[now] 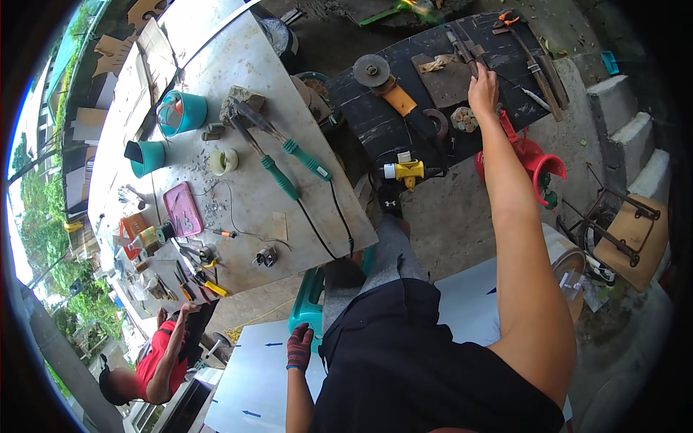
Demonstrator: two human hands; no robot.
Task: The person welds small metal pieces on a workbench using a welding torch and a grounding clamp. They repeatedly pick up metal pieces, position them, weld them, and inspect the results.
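Observation:
My bare right hand is stretched out over the black-topped bench. Its fingers are closed on the near end of a dark, elongated metal tool, whose exact kind I cannot make out. Beneath that tool lies a brown board with a tan glove or rag on it. A container of small round pieces stands beside my wrist. Low at my left side, my left hand wears a dark red-and-grey glove. It hangs next to the teal stool, fingers loosely bent, with nothing visible in them.
On the pale table lie two green-handled soldering irons, tips on a block. Teal pots, a pink tray and hand tools surround them. An angle grinder, yellow tool and red chair are nearer. Another person stands left.

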